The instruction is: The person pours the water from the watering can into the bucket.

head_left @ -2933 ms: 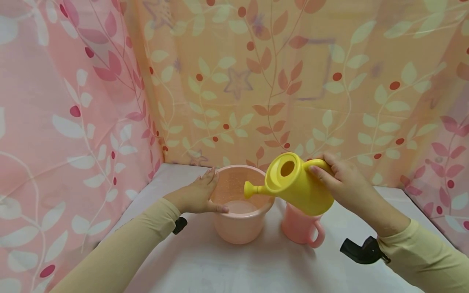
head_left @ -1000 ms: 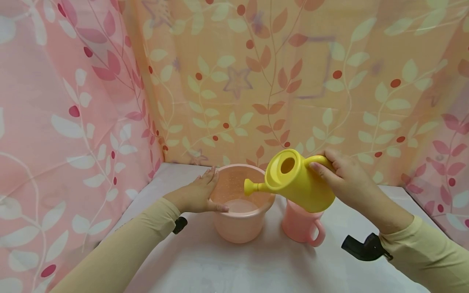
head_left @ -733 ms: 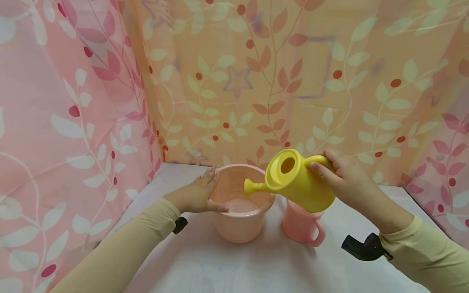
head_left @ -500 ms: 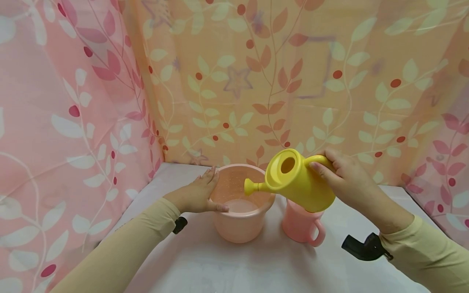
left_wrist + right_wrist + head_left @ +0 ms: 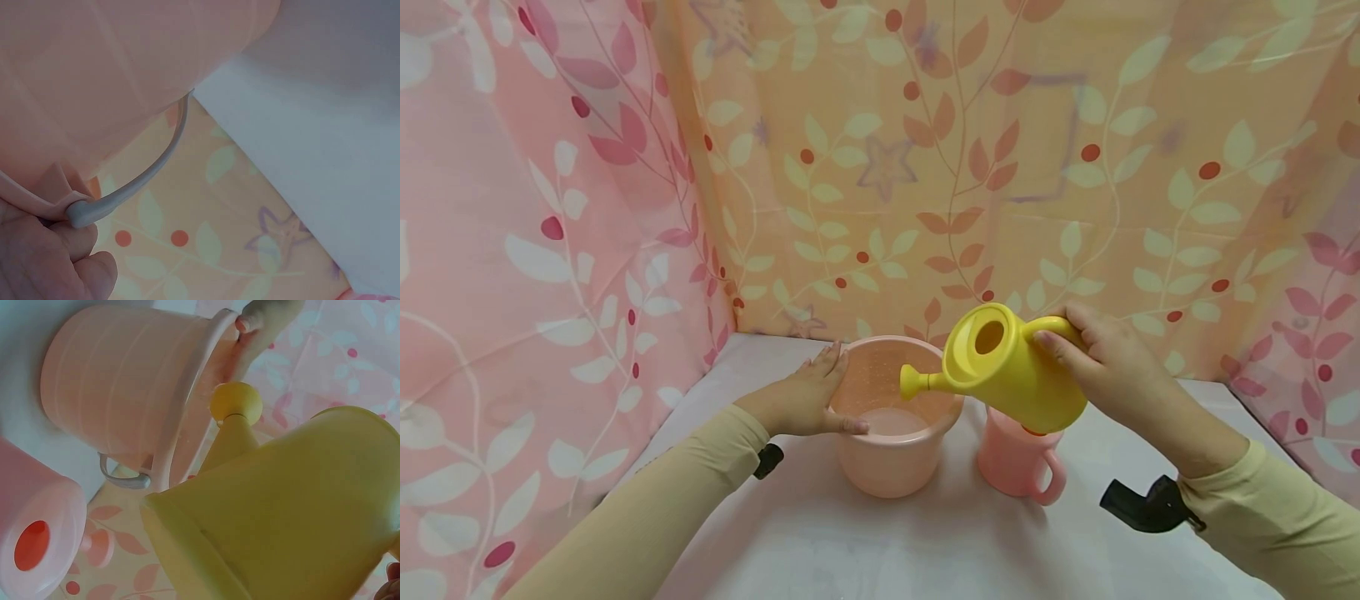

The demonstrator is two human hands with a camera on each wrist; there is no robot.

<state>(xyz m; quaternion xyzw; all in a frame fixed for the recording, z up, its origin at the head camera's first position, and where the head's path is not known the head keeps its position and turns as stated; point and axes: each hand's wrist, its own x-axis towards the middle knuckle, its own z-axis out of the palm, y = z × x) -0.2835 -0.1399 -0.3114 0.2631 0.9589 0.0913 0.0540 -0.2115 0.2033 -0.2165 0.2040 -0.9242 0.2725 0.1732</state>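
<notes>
My left hand (image 5: 797, 400) holds the left rim of a pale pink bucket (image 5: 887, 468), thumb lying over the near rim. In the left wrist view, its fingers (image 5: 81, 240) bend below the rim beside the end of a grey bail handle (image 5: 150, 175). With my right hand (image 5: 1105, 358) I grip the handle of a yellow watering can (image 5: 1033, 383), its body tilted toward the bucket. The can's spout reaches over the bucket's opening. Droplets speckle the bucket's inner wall; no stream shows from the spout. The right fingers mostly fall outside the right wrist view.
A pink watering can (image 5: 1009, 454) stands on the white tabletop (image 5: 865, 550) right of the bucket, partly behind the yellow can; its round top opening (image 5: 31, 545) shows in the right wrist view. Leaf-patterned cloth (image 5: 880, 192) hangs close behind and along both sides.
Over about three seconds my right hand and the yellow watering can rise slightly, uncovering a little more of the pink can's top. My left hand stays on the bucket's rim.
</notes>
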